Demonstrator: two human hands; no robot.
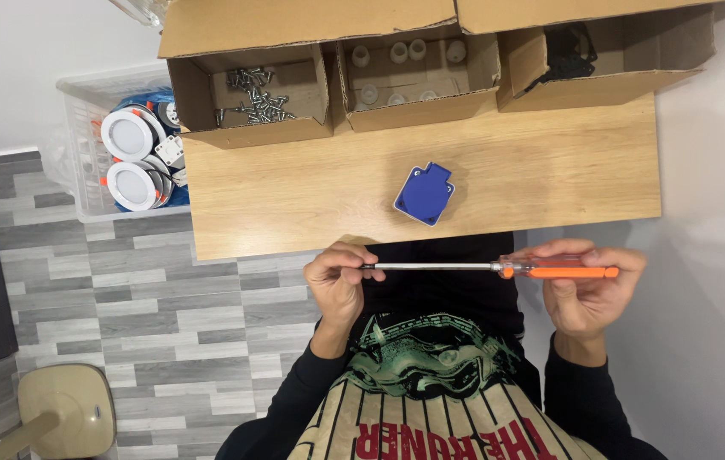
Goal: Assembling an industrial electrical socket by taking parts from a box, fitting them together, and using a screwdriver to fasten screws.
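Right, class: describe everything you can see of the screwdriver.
The screwdriver has a long, thin silvery shaft and a translucent orange handle that looks plastic. It lies level, held in the air just off the wooden table edge. The right hand grips the handle; the left hand pinches the tip, which its fingers hide.

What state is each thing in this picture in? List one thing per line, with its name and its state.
Screwdriver: held level between both hands, off the table.
Left hand: closed on the shaft tip.
Right hand: closed on the orange handle.
Blue socket cover: lying flat on the table, untouched.
Screw box: open, screws loose inside.
Middle box: open, white parts inside.
Right box: open, black part inside.
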